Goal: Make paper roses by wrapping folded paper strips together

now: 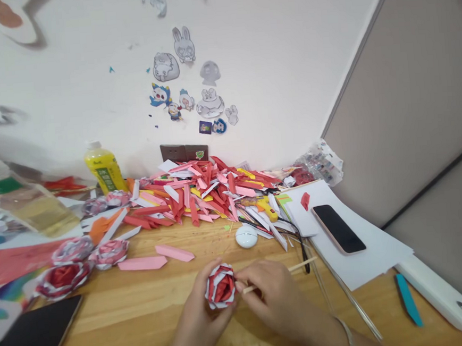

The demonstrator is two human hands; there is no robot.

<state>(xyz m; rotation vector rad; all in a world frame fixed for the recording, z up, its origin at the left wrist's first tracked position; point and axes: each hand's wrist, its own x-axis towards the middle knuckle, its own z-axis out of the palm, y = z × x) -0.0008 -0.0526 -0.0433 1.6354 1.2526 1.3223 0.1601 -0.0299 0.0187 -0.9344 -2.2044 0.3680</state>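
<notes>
My left hand [204, 311] is wrapped around a red and white folded paper rose [220, 286], its spiral top facing me. Against the rose's right side are the fingertips of my right hand [272, 295], closed on a thin wooden stick [300, 265] that runs out past the knuckles to the right. The near end of the stick pokes out close to the petals. Just beyond the rose, two folded pink paper strips [175, 253] lie on the wooden table [153, 301].
A heap of folded paper strips [200, 191] lines the wall. Finished paper roses [63, 279] and a tablet [32, 340] lie left, beside bottles [105, 169]. To the right are a yellow glue gun [266, 208], a white earbud case [246, 237], a phone [339, 228] on paper, and a teal cutter [408, 299].
</notes>
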